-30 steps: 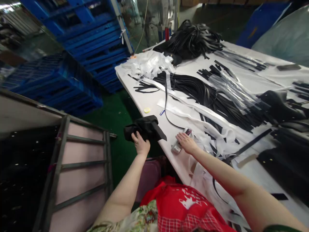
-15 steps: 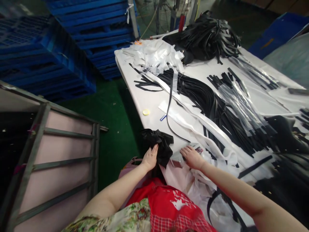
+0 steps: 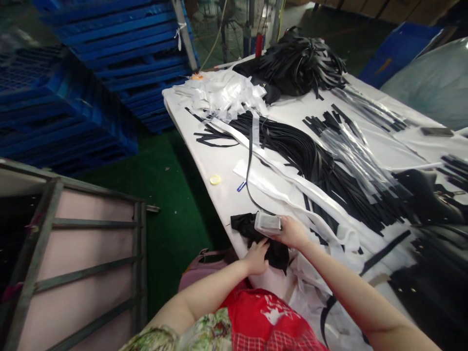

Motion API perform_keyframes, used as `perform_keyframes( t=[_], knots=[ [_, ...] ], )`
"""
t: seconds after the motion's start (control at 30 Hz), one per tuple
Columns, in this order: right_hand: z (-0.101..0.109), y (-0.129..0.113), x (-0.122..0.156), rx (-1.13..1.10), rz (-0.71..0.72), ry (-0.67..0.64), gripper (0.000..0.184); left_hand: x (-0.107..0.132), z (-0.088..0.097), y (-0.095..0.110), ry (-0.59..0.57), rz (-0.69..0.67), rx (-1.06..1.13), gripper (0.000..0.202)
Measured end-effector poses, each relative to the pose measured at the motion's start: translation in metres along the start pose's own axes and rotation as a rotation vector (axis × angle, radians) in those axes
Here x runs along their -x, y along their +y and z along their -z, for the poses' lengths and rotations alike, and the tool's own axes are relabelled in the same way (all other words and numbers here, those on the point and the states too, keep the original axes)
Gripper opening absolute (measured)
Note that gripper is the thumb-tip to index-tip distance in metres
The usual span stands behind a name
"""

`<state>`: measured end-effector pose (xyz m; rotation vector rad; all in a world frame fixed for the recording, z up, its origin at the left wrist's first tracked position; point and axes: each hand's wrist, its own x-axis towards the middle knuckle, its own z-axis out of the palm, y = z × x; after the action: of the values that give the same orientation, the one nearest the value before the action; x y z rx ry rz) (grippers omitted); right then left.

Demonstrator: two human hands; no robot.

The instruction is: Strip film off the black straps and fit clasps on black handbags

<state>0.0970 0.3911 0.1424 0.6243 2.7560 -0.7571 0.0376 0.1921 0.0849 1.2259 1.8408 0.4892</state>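
My right hand (image 3: pixel 293 233) grips a small clear plastic box (image 3: pixel 268 223) with something grey inside; I cannot make out what. Under the box, a crumpled piece of black cloth (image 3: pixel 278 254) lies at the table's near edge. My left hand (image 3: pixel 257 257) has its fingers on this cloth and holds it at the near side, close to the right hand. A thin black strap (image 3: pixel 249 161) runs down the table to just behind the box. Further up lie a small blue object (image 3: pixel 242 185) and a yellow ring-shaped piece (image 3: pixel 215 180).
Long white strips (image 3: pixel 310 184) and a bundle of black straps (image 3: pixel 292 139) cover the table's middle. White scraps (image 3: pixel 223 92) and a black strap heap (image 3: pixel 303 63) are at the far end. A metal-framed rack (image 3: pixel 93 223) and blue pallets (image 3: pixel 87 102) stand left.
The black cloth has moved right onto the table edge with my left hand. My right hand has lifted from the table and now holds the clear plastic box over the cloth.
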Motion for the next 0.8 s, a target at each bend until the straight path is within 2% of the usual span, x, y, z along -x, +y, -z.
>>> perform_keyframes(
  t=[0.13, 0.3, 0.43, 0.5, 0.67, 0.8],
  knots=[
    [-0.008, -0.018, 0.001, 0.108, 0.111, -0.081, 0.063, 0.006, -0.009, 0.014, -0.116, -0.007, 0.006, 0.069],
    [-0.022, -0.037, 0.002, 0.205, 0.194, -0.168, 0.047, 0.023, -0.019, 0.024, -0.257, -0.008, 0.026, 0.071],
    [-0.042, -0.064, -0.005, 0.265, 0.193, -0.235, 0.034, 0.038, -0.018, 0.025, -0.396, -0.064, -0.038, 0.04],
    [-0.049, -0.073, -0.017, 0.292, 0.132, -0.254, 0.018, 0.042, -0.013, 0.019, -0.437, -0.119, -0.09, 0.036],
    [-0.054, -0.077, -0.042, 0.346, 0.034, -0.24, 0.013, 0.037, 0.0, -0.008, -0.295, -0.047, 0.027, 0.043],
    [-0.047, -0.075, -0.033, 0.347, 0.05, -0.154, 0.02, 0.035, 0.005, -0.009, -0.264, -0.026, 0.139, 0.044]
  ],
)
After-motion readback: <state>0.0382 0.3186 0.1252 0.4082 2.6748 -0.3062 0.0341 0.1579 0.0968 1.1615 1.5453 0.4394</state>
